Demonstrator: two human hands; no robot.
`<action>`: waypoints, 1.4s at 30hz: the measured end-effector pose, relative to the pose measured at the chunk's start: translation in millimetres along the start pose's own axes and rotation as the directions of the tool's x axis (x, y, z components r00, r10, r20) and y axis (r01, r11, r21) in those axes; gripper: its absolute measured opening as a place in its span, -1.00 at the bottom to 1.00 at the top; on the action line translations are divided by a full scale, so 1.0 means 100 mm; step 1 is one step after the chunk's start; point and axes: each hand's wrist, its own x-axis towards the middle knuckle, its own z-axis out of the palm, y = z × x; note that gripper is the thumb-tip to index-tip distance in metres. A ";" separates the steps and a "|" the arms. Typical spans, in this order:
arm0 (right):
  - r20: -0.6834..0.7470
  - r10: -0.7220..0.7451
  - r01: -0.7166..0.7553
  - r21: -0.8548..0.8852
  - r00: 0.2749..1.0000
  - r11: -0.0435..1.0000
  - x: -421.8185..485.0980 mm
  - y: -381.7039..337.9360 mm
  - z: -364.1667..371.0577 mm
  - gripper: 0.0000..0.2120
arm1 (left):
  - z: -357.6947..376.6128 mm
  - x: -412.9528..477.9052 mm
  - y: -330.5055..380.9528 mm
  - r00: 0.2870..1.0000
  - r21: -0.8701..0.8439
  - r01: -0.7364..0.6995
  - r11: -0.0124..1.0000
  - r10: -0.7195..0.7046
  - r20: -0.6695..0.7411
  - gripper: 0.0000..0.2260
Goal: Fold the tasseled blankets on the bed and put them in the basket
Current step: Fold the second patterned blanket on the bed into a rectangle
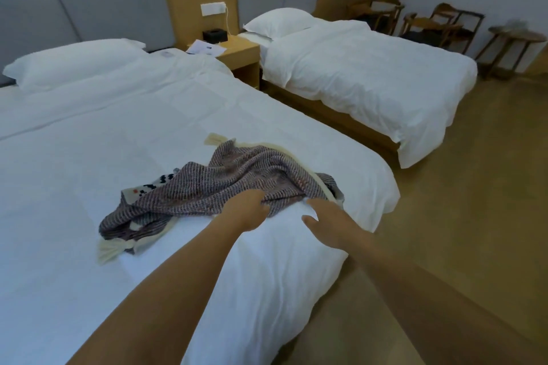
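Note:
A crumpled purple-grey woven blanket [225, 184] with cream edging and cream tassels lies on the white bed [89, 157] near its foot corner. A patterned black-and-white piece [148, 187] shows from under its left part; whether it is a second blanket I cannot tell. My left hand [249, 210] pinches the blanket's near edge. My right hand [329, 225] hovers over the sheet just right of it, fingers apart, holding nothing. No basket is in view.
A second white bed [370, 77] stands to the right across a strip of wooden floor [444, 231]. A wooden nightstand [237, 50] sits between the beds. Chairs [439, 24] and a round side table [510, 44] stand at the far right wall.

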 end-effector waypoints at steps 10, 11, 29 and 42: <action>0.133 -0.101 0.108 -0.052 0.986 0.993 1.18 0.78 -0.79 -0.64 | 0.07 1.01 0.28 0.968 -0.045 0.247 0.968 -0.249 -0.021 -0.78; 0.150 -0.114 0.125 -0.063 0.982 0.990 1.34 0.79 -0.82 -0.63 | 0.05 1.14 0.26 0.962 -0.051 0.270 0.962 -0.271 -0.015 -0.82; 0.406 -0.074 0.101 -0.044 0.911 0.994 4.26 1.35 -0.56 -0.54 | 0.34 3.36 0.09 0.854 -0.178 0.513 0.840 -0.480 0.200 -0.56; 0.370 -0.085 0.062 0.073 0.925 0.995 5.75 1.34 0.33 -0.27 | 0.81 4.29 -0.21 0.700 -0.278 0.709 0.648 -0.693 0.173 -0.70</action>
